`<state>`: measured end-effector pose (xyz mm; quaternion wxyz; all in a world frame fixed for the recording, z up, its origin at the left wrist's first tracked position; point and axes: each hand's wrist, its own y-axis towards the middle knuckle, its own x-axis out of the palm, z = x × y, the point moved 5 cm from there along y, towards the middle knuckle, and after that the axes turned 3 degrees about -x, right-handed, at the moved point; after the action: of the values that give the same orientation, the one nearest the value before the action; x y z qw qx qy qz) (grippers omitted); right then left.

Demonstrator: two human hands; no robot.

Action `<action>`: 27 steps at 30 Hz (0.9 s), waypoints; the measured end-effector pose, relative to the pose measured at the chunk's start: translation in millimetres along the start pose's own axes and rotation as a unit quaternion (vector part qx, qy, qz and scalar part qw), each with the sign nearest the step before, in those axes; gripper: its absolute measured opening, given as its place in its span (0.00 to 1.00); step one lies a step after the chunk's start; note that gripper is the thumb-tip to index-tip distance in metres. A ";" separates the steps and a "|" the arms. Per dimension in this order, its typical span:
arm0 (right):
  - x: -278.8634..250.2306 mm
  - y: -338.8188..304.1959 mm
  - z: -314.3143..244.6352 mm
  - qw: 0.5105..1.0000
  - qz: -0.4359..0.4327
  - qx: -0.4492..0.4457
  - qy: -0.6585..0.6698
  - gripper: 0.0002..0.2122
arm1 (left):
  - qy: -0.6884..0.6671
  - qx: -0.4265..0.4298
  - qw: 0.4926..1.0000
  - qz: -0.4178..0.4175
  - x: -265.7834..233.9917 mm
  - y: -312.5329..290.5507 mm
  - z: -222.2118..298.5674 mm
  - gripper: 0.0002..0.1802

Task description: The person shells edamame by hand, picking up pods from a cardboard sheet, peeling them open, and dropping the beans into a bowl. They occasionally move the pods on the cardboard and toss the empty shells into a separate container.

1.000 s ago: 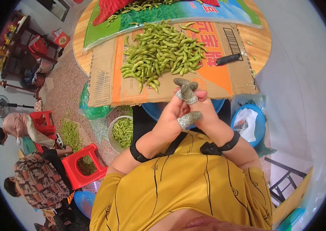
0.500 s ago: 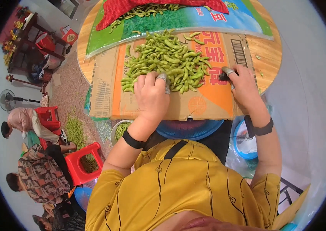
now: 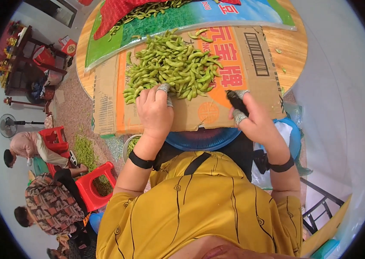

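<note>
Left hand rests half-curled on the green pod pile, gripping nothing clearly; right hand grips a dark tool, probably a knife. Most pods remain.

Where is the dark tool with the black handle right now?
In the head view, the dark tool is in the right hand, over the flattened cardboard, just right of the green pod pile.
</note>
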<state>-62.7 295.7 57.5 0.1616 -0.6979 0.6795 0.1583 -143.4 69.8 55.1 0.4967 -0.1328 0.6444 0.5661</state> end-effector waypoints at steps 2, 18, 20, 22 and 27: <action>19.2 -10.0 1.5 0.943 -0.087 0.121 0.296 0.12 | -0.023 -0.026 0.999 -0.013 0.2 0.3 -1.2 0.16; 72.5 -37.5 12.3 0.939 -0.043 0.091 0.329 0.08 | -0.602 -0.285 0.723 -0.183 10.2 -32.5 13.0 0.12; 68.2 -32.9 9.4 0.963 -0.012 0.059 0.261 0.10 | -0.626 -0.335 0.664 -0.235 8.0 -42.2 22.1 0.13; 68.1 -34.1 3.6 0.959 -0.024 0.064 0.274 0.11 | -0.641 -0.382 0.590 -0.308 6.8 -54.2 31.5 0.15; 72.0 -41.2 1.5 0.958 -0.046 0.072 0.275 0.16 | -0.633 -0.354 0.596 -0.345 -2.5 -63.3 43.7 0.17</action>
<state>-19.7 232.8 24.9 0.0254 -0.7316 0.6743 -0.0971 -74.4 86.0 25.1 0.8522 -0.1191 -0.1766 0.4779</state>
